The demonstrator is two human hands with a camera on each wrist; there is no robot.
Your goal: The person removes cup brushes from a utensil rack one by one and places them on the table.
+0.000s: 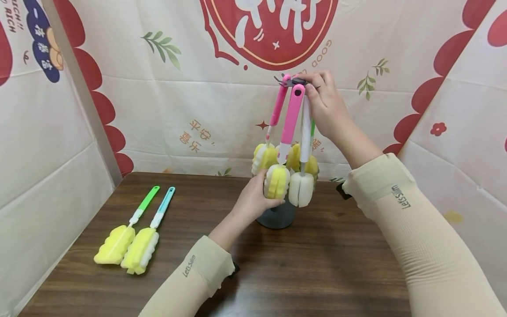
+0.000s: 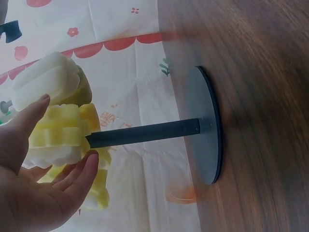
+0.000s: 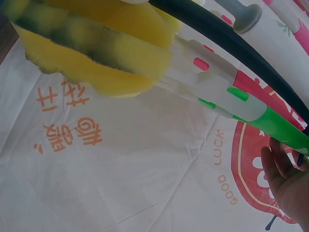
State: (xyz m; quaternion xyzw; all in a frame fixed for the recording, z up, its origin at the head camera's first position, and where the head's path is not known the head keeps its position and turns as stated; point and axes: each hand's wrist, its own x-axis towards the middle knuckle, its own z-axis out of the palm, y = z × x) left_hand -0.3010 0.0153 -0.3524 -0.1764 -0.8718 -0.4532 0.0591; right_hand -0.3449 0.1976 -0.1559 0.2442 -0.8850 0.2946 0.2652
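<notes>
A dark stand (image 1: 278, 219) with a round base (image 2: 205, 135) has several sponge brushes hanging from its hooks. My left hand (image 1: 253, 197) grips the yellow-and-white sponge head of the front pink-handled sponge brush (image 1: 293, 115), thumb on one side and fingers on the other. At the top, my right hand (image 1: 328, 105) holds the stand's dark hook top (image 1: 296, 81), its thumb by the end of a white-handled brush (image 1: 306, 132). Behind hang another pink-handled brush (image 1: 278, 108) and a green-handled brush (image 3: 277, 126), partly hidden. The right fingertips are partly covered in the right wrist view.
To the left, a green-handled sponge brush (image 1: 119, 242) and a blue-handled sponge brush (image 1: 142, 248) lie side by side on the brown wooden table (image 1: 317, 264). A printed white cloth (image 1: 222, 110) hangs behind the table and along both sides.
</notes>
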